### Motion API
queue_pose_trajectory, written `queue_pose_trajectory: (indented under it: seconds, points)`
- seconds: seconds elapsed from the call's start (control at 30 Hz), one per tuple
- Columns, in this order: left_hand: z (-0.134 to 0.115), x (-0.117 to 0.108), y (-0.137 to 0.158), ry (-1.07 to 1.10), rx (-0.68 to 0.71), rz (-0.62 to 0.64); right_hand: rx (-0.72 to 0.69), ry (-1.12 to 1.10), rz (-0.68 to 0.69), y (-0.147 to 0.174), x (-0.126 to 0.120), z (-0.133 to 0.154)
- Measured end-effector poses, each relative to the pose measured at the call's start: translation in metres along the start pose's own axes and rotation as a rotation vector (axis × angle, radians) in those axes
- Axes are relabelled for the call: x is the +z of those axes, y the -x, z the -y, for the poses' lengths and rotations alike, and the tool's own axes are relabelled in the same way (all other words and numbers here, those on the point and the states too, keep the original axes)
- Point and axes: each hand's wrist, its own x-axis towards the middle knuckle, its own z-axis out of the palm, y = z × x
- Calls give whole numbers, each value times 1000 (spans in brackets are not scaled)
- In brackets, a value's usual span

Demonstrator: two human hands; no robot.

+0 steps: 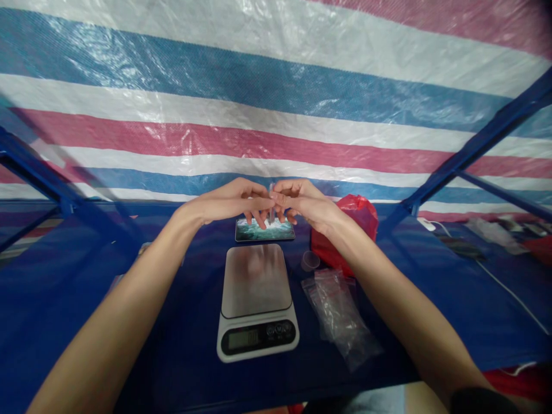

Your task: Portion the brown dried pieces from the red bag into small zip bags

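Above the far part of the blue table, my left hand [245, 201] and my right hand [302, 201] meet, fingertips pinched close together. Between them they hold a narrow, clear plastic piece [272, 214] upright; its exact kind is too small to tell. Just below and behind the fingers lies a phone [259, 230] with a lit green and white screen. Nearer to me stands a digital kitchen scale [257, 282] with a bare metal plate; its display seems to read zero. Right of the scale are a small clear round cup [310, 261] and several clear zip bags [340, 322].
A red plastic bag [362, 221] stands behind my right forearm. Partly hidden by my left forearm are some items [144, 248]. Blue metal posts [466, 144] rise at both sides before a striped plastic sheet [259, 80]. A white cable [513, 293] runs along the right.
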Motion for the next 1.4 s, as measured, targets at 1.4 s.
queue_pose_trajectory:
  seconds: [1.4]
  points:
    - [-56,6,30,-37,170,-380,375,-773,-60,23,42,0]
